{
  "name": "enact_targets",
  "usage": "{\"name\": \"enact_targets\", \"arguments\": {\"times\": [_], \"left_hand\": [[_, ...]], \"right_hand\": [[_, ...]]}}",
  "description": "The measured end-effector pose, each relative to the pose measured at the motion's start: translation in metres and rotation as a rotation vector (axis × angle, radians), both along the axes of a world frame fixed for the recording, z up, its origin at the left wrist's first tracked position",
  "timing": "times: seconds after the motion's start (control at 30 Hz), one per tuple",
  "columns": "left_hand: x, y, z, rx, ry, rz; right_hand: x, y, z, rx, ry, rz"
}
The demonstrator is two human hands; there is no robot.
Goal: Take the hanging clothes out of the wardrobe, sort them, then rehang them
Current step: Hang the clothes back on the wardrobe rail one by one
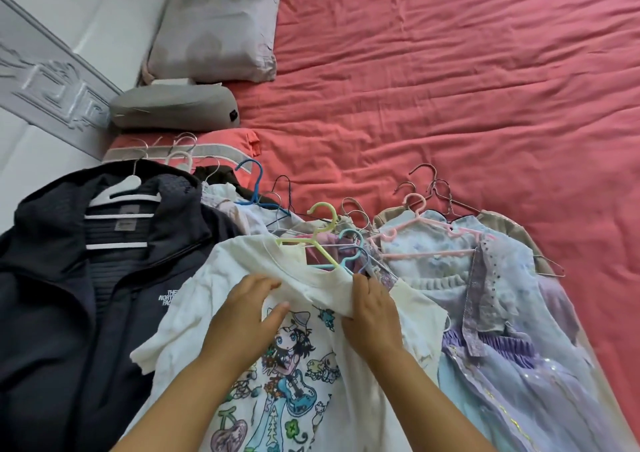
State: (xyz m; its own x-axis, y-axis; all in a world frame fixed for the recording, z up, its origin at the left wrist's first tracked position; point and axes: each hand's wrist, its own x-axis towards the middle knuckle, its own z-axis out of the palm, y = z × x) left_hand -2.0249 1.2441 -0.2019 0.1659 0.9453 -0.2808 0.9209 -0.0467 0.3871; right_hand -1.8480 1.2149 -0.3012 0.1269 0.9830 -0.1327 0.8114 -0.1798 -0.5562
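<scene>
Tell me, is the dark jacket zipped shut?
Open. The dark jacket lies with its front parted, showing the white hanger inside.

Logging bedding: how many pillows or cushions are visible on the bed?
3: pale pink pillow at the top, grey cushion below it, coral pillow partly under clothes. More may be hidden.

A pale pillow (221,25) and grey cushion (176,107) lie on red sheet (450,88).
</scene>
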Motion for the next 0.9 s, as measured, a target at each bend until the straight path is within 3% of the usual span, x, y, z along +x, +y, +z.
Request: {"name": "enact_targets", "arguments": {"times": [0.3,0.43,0.6,0.77,0.9], "left_hand": [[-0.071,0.006,0.063,0.377,0.056,0.045],[-0.119,-0.013,0.106,0.319,0.008,0.080],[-0.204,-0.090,0.149,0.390,-0.098,0.211],[-0.283,-0.188,0.176,0.518,-0.197,0.443],[-0.350,-0.269,0.195,0.624,-0.215,0.602]], "right_hand": [[-0.017,-0.018,0.086,0.410,-0.079,0.067],[-0.044,-0.029,0.123,0.510,-0.064,0.135],[-0.115,-0.054,0.170,0.621,-0.071,0.282],[-0.201,-0.089,0.215,0.565,-0.056,0.540],[-0.280,-0.126,0.255,0.591,0.123,0.695]]}}
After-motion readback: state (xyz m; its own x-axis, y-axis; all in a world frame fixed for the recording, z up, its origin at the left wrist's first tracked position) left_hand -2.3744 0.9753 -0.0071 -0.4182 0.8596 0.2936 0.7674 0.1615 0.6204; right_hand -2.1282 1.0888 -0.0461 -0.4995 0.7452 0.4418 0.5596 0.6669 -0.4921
